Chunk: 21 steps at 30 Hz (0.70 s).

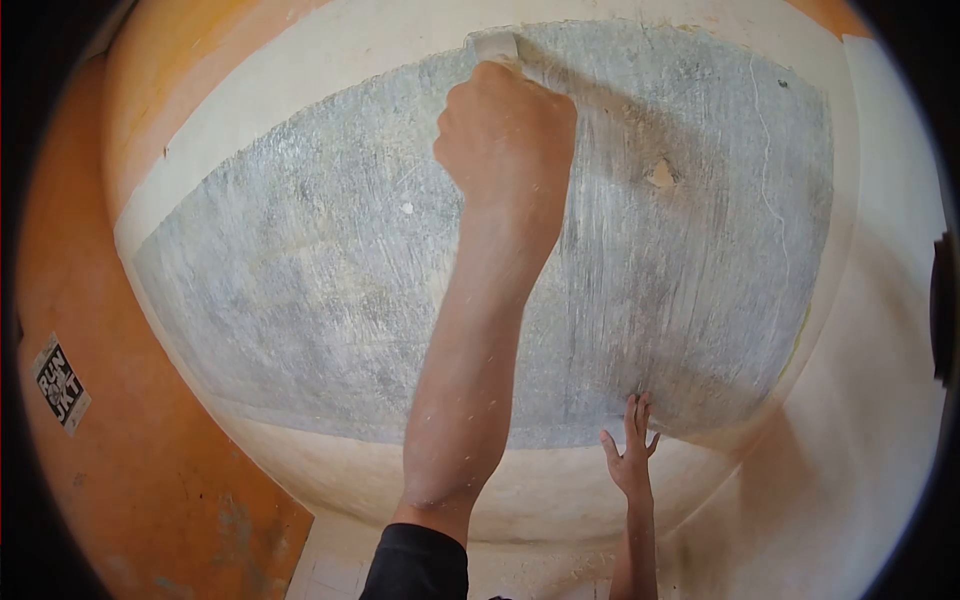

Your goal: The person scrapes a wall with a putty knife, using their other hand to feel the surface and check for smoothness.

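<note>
My left hand is raised high against the wall, its fingers wrapped round a scraper. Only the scraper's flat, pale blade shows above the knuckles, at the upper border of a grey patch; the fist hides its handle. Small white flecks dot my left forearm. Lower and to the right, my right hand rests with spread fingers near the patch's bottom border, holding nothing. The rough grey patch has vertical streaks and is framed by cream-coloured wall.
A chipped pale spot and a thin crack mark the patch's right half. To the left stands an orange wall bearing a black-and-white sticker. A white wall adjoins on the right, with a dark object at its edge.
</note>
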Each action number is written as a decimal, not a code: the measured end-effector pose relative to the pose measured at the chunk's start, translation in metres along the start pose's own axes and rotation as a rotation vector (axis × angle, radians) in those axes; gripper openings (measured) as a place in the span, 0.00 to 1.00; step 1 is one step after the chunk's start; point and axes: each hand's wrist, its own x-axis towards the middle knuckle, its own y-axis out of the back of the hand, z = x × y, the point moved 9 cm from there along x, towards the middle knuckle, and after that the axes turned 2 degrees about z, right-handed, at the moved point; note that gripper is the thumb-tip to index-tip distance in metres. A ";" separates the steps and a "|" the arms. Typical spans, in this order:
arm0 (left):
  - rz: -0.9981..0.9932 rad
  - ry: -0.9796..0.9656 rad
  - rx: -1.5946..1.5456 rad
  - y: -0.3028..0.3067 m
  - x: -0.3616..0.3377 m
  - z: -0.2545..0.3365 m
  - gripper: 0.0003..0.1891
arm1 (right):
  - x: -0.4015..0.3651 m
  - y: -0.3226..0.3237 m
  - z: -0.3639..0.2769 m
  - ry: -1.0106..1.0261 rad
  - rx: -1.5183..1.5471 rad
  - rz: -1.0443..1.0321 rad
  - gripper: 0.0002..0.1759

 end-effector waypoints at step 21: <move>0.081 0.002 -0.031 0.020 0.004 -0.026 0.17 | -0.003 -0.018 0.012 0.031 0.002 -0.240 0.58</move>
